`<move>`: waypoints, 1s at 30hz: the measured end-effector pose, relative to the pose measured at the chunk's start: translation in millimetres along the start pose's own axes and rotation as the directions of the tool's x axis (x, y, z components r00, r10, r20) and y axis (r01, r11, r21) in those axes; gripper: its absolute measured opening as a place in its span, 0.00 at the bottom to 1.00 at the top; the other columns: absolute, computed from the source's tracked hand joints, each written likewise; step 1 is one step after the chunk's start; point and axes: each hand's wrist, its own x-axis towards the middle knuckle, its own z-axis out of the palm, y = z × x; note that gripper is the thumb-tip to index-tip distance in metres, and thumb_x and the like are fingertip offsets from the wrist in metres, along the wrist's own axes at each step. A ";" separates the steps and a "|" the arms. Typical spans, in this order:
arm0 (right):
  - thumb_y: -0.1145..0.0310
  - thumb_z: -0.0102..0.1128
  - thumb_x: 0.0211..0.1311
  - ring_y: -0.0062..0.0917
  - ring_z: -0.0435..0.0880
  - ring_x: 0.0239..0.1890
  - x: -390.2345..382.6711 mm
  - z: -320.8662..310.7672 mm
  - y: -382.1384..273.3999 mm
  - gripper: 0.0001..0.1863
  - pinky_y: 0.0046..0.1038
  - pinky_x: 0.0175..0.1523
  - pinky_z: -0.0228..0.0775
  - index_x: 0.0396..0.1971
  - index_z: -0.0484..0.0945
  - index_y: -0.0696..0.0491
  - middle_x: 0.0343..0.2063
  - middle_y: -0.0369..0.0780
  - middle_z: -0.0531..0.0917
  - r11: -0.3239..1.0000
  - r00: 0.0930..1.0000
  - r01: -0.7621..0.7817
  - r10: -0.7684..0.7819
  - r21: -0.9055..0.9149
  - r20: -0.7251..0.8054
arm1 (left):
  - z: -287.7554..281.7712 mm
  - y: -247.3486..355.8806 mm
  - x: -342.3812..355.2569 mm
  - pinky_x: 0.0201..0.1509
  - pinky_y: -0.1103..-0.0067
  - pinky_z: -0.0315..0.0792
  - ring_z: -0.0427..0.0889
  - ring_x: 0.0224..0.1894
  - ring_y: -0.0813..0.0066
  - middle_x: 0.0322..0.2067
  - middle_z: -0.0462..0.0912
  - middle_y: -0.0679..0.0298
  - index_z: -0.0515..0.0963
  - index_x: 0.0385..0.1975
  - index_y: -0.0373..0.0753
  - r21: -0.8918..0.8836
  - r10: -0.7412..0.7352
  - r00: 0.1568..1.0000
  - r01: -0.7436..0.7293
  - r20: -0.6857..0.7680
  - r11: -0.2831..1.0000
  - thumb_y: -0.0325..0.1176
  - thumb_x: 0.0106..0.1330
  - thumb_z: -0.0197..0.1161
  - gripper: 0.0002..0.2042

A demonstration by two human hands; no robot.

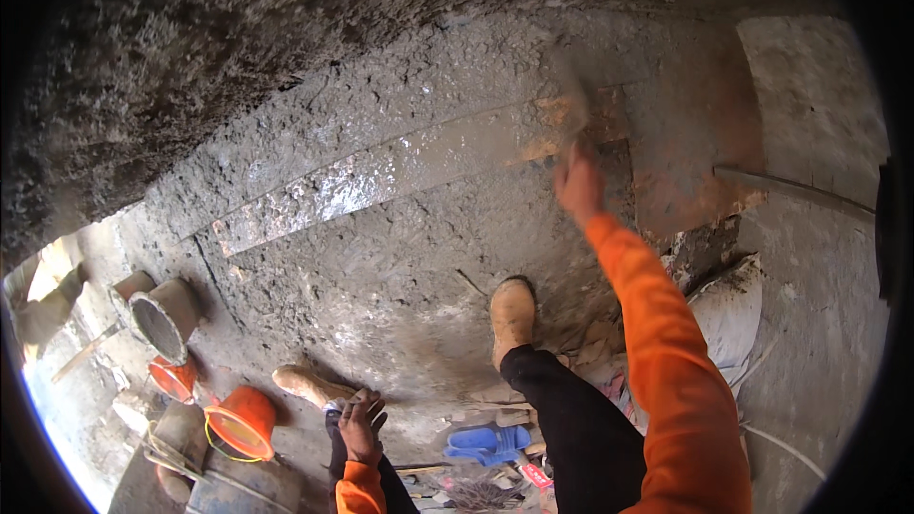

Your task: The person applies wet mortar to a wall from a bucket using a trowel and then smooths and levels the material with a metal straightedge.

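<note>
Gripping a blurred trowel (569,100), the right hand (579,186) presses it against the wet grey plaster wall (381,257), just right of a smooth wet band (381,176); the left hand (359,428) rests loosely open on the knee, holding nothing; 2 orange buckets (243,422) sit lower left.

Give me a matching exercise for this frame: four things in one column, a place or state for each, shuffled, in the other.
Things:
1. right hand
2. left hand
3. orange bucket
4. blue sandals

Places or states:
A. lying on the ground between the legs
B. raised against the wet plastered wall
C. resting on the left knee
D. tipped on its side, lower left

Pairs: 1-B, 2-C, 3-D, 4-A
</note>
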 end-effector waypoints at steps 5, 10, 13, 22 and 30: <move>0.71 0.54 0.53 0.42 0.78 0.35 -49.8 -65.4 -79.4 0.24 0.40 0.37 0.73 0.52 0.66 0.56 0.34 0.47 0.70 0.850 0.832 0.220 -0.420 0.478 0.363 | 21.2 4.5 -34.9 0.46 0.73 0.70 0.76 0.46 0.67 0.43 0.78 0.62 0.72 0.43 0.41 0.028 0.012 0.999 -0.011 -0.048 1.000 0.40 0.62 0.54 0.14; 0.68 0.54 0.53 0.46 0.77 0.39 47.8 -23.8 -20.5 0.26 0.43 0.41 0.72 0.54 0.64 0.57 0.45 0.51 0.70 0.968 0.996 -0.088 0.082 0.235 0.036 | 43.7 -1.9 -65.0 0.46 0.71 0.69 0.76 0.46 0.64 0.45 0.77 0.58 0.71 0.48 0.39 0.054 0.020 0.998 -0.016 -0.064 0.998 0.41 0.61 0.56 0.19; 0.66 0.54 0.54 0.48 0.77 0.42 31.1 -24.0 -5.8 0.28 0.43 0.43 0.71 0.56 0.63 0.57 0.50 0.53 0.69 0.961 0.975 0.039 -0.096 0.273 0.199 | 55.8 -9.2 -80.9 0.47 0.71 0.69 0.76 0.46 0.64 0.46 0.77 0.58 0.71 0.49 0.38 0.030 -0.008 0.995 0.011 -0.101 0.999 0.41 0.60 0.57 0.19; 0.69 0.54 0.53 0.47 0.78 0.41 44.7 -48.8 -7.3 0.30 0.42 0.44 0.71 0.59 0.62 0.52 0.56 0.50 0.66 0.944 0.963 0.037 -0.122 0.328 0.242 | 107.3 -18.5 -105.8 0.49 0.73 0.70 0.77 0.48 0.68 0.47 0.77 0.60 0.71 0.48 0.38 0.096 -0.058 0.996 0.052 0.070 0.994 0.39 0.65 0.51 0.16; 0.71 0.53 0.54 0.46 0.79 0.33 -15.0 -33.1 -73.6 0.27 0.42 0.40 0.72 0.57 0.63 0.51 0.56 0.49 0.65 0.601 0.495 0.593 -0.797 0.536 0.346 | 85.9 -27.1 -100.8 0.51 0.72 0.68 0.74 0.51 0.66 0.49 0.76 0.59 0.69 0.50 0.38 -0.001 -0.078 0.996 0.078 0.035 0.997 0.42 0.64 0.53 0.19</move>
